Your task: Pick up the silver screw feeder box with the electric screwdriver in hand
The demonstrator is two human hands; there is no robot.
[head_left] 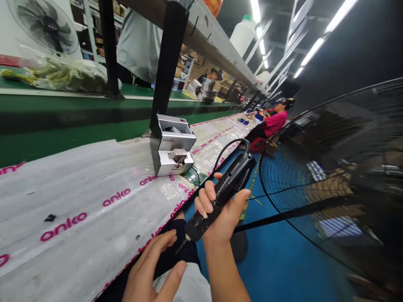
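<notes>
The right hand (220, 214) is clamped around a black electric screwdriver (220, 195), its bit pointing toward seven o'clock. The left hand (151, 268) hangs loosely spread just below the bit tip, holding nothing. At eleven o'clock from the hands, a grey metal box (173, 147) stands on the plastic-covered bench (78, 201).

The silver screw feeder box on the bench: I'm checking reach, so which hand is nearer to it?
Right. The right hand, gripping the black electric screwdriver, is off the bench edge, below and right of the screw feeder box. The left hand is lower, farther away.
</notes>
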